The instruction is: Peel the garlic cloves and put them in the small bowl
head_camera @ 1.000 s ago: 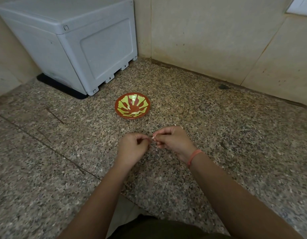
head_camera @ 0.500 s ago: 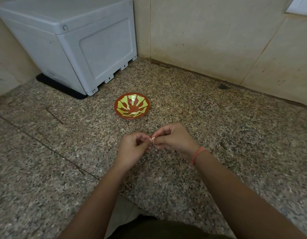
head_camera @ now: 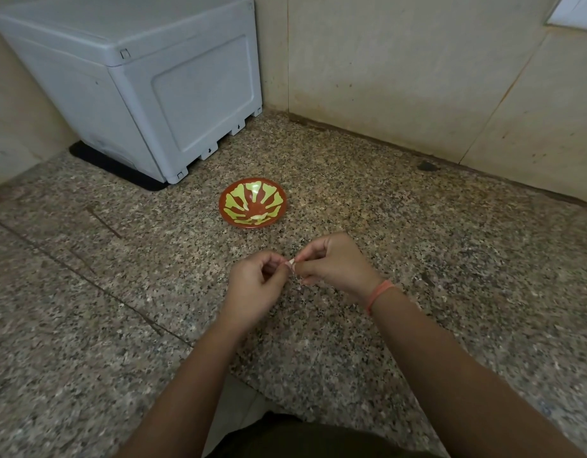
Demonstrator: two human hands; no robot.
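A small red bowl (head_camera: 252,203) with a yellow-green pattern stands on the speckled granite counter (head_camera: 417,246); a pale piece lies in it near the front rim. Just in front of the bowl, my left hand (head_camera: 255,285) and my right hand (head_camera: 331,262) meet fingertip to fingertip. Between them they pinch a small pale garlic clove (head_camera: 290,263), mostly hidden by the fingers. A thin shred of skin hangs below the clove. An orange band circles my right wrist.
A grey plastic box (head_camera: 146,84) on a black mat fills the back left corner. Beige tiled walls (head_camera: 417,67) close the counter at the back and left. The counter's front edge runs near my body, with a gap below.
Both hands have drifted slightly right and away from me while staying pinched on the clove; my fingers have shifted a little on it.
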